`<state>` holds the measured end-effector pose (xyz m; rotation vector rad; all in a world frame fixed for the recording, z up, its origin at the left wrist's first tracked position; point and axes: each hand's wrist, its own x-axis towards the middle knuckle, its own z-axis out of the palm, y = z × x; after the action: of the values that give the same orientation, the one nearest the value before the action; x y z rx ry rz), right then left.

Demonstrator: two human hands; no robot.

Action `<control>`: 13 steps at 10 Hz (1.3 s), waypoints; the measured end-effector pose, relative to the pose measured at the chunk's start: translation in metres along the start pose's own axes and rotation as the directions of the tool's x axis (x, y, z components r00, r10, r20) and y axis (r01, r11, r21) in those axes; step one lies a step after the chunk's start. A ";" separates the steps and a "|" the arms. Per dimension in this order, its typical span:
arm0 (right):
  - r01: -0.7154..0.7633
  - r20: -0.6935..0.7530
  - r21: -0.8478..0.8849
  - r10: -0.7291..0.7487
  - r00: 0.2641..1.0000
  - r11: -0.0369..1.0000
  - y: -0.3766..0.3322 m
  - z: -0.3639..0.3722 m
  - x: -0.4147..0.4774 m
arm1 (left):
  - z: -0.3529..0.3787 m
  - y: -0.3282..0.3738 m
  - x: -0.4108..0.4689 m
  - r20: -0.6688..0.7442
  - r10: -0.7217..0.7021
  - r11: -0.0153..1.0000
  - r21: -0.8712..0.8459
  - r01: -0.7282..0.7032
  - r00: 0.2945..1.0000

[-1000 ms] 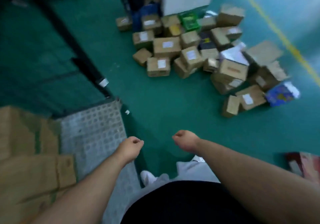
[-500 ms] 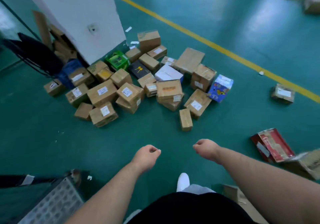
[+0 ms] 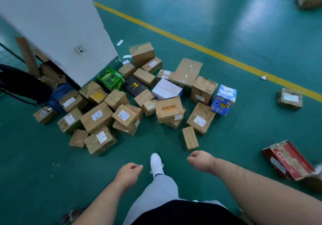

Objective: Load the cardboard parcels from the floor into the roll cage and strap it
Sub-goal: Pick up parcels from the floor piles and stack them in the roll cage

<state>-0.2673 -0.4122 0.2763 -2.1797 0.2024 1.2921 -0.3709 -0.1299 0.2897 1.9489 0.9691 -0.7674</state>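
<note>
**Where the parcels lie: floor heap, both hands empty**

As the head camera looks down over the person's own arms, the items read as follows.

1. Cardboard parcels (image 3: 97,116): a loose heap of brown boxes on the green floor (image 3: 244,33), packed against the foot of a white pillar (image 3: 61,24). Most carry white labels. Several lean on or lie over their neighbours.
2. Mixed into the heap:
   - a green box (image 3: 111,78) just beside the pillar's corner;
   - a black box (image 3: 134,86) with a yellow mark, next to the green one;
   - a white box (image 3: 166,89) near the middle;
   - a blue printed box (image 3: 223,101) at the right edge, touching a brown parcel.
3. Narrow parcel (image 3: 190,137): lies by itself at the near edge of the heap. It is the one nearest the right hand, but apart from it.
4. Lone parcel (image 3: 289,98): well apart to the right, near the yellow line (image 3: 209,51) painted across the floor.
5. Red box (image 3: 289,160): worn, on the floor at the far right.
6. Left hand (image 3: 129,172): held out low over bare floor, fingers loosely curled, grasping nothing.
7. Right hand (image 3: 200,161): out in front likewise, fingers loosely curled under, grasping nothing and touching no parcel.
8. White shoe (image 3: 156,163): on the floor between the two hands, with a grey trouser leg (image 3: 156,190) above it.
9. Left of the pillar: a dark bag (image 3: 20,85), a blue crate (image 3: 60,94) and cardboard pieces, partly hidden.
10. Top right: further boxes, too blurred to describe.
</note>
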 end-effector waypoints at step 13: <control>-0.283 0.042 0.308 0.284 0.958 0.908 -0.051 -0.195 0.471 | 0.014 0.279 0.527 0.075 -0.338 0.874 0.395 0.283 0.938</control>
<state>0.1435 -0.4037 -0.0296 -1.9291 0.7013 1.3062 0.1352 -0.0644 -0.0191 2.0465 1.1271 -1.3471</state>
